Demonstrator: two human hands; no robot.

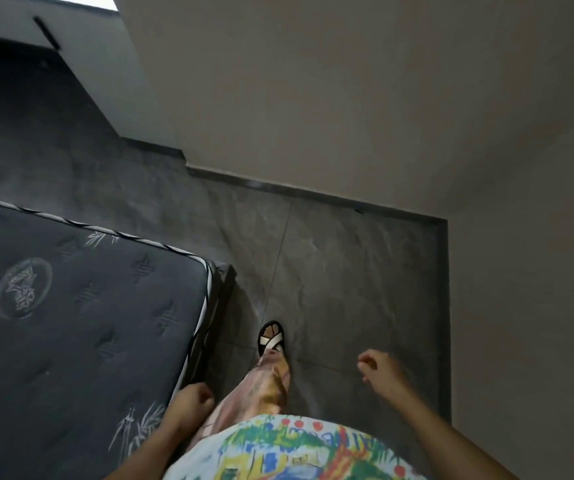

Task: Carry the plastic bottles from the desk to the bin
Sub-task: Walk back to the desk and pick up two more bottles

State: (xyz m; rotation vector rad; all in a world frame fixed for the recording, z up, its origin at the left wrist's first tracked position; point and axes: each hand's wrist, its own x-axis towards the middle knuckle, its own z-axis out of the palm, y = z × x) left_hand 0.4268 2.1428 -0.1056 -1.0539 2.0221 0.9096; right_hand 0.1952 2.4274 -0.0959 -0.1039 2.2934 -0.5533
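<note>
A pale beige wall (347,98) is filling the upper and right parts of the downward-looking view, well beyond both hands. Below it, a dark grey tiled floor (347,271) is spreading out ahead of the fingers, edged by a darker skirting strip (313,192) where it is meeting the wall.

A dark quilted mattress (71,323) with white embroidered bamboo patterns and striped black-and-white piping is lying to the left; its near side edge is running just beside the left hand (192,403).

At the bottom centre, the person's brightly printed shirt (278,452) in green, yellow, red and blue is sitting between the two forearms. A leg in pale patterned trousers (271,386) is stepping forward between the hands, ending in a black sandal with white crossed straps (271,339) planted on the floor, ahead of both sets of fingers.

The left hand is hanging beside the mattress corner with its fingers (206,396) clenched into a loose fist around nothing that is showing. The right hand (380,374) is held out over the floor, near the right-hand wall, with its fingers (365,363) curled loosely inward and also grasping nothing.

No plastic bottle, desk or bin is appearing anywhere in this view, so where the bottles are cannot be told.
</note>
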